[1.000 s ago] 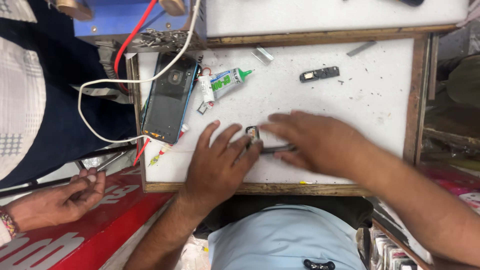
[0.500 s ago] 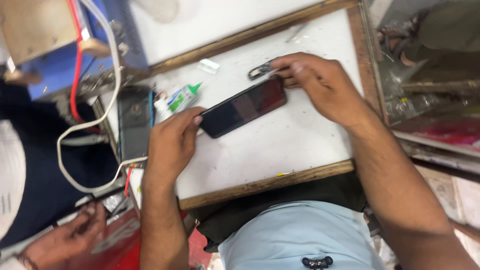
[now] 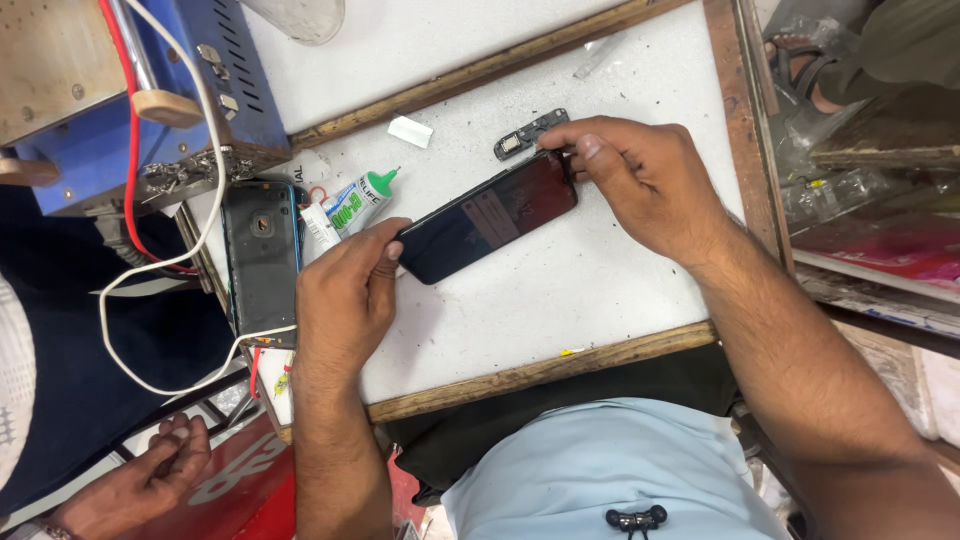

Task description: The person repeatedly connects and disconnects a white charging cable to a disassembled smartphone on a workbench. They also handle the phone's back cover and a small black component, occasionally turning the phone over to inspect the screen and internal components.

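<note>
Both forearms reach forward; the left hand (image 3: 345,295) curls with its fingertips pinching, and the right hand (image 3: 640,180) pinches with bent fingers, palm down.

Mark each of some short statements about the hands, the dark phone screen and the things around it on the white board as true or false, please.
1. Both hands hold the dark phone screen, the left hand at one end and the right hand at the other. True.
2. The glue tube has a red cap. False: the cap is green.
3. A small dark part lies on the white board close to the right hand's fingertips. True.
4. The opened phone body lies to the right of the right hand. False: it lies beyond the left hand, near the blue box.
</note>
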